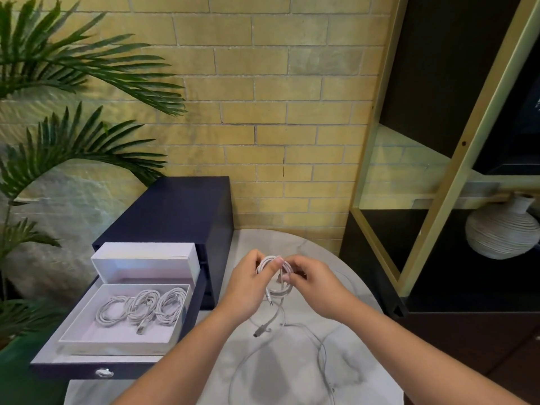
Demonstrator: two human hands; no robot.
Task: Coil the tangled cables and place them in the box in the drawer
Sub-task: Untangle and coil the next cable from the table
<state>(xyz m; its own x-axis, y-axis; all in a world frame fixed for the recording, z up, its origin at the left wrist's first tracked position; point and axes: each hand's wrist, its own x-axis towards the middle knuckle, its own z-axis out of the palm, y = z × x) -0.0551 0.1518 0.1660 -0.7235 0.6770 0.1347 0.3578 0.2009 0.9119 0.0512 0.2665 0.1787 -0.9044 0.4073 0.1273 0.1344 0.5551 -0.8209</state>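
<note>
Over the table point(292, 247), the left hand point(248, 283) and right hand point(315, 285) both pinch a partly coiled white cable point(274, 290), its loose tail trailing on the near tabletop. To the left, the box point(117, 342) in the open drawer point(58, 363) holds three coils point(143, 309).

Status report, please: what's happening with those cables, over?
Left hand and right hand both grip part-coiled white cable, rest loose on marble table. Three coiled cables already in white box, drawer open. Path to box clear.
</note>
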